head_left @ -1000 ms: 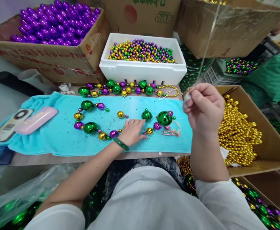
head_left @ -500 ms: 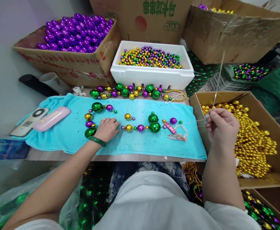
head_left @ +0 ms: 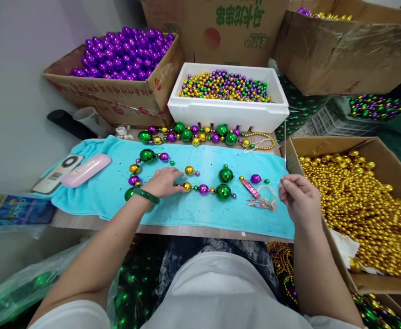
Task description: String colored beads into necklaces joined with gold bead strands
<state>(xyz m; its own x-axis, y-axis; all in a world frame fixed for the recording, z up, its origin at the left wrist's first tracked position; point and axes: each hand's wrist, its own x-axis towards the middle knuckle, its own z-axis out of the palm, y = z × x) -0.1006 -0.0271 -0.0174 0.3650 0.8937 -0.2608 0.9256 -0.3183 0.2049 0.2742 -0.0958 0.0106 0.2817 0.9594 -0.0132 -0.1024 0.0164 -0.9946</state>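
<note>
The right hand [head_left: 298, 198] pinches a needle [head_left: 285, 141] upright over the towel [head_left: 200, 208]; the left hand [head_left: 164, 181] lies spread on the bead string [head_left: 203, 188]. A slack thread could let beads roll off the table.

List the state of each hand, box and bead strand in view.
left hand: flat on the beads, on the towel
right hand: pinching a needle, upright
bead strand: lying loose on the towel
white foam box: open, full of small beads
purple bead carton: open, full
gold bead carton: open, full
</note>
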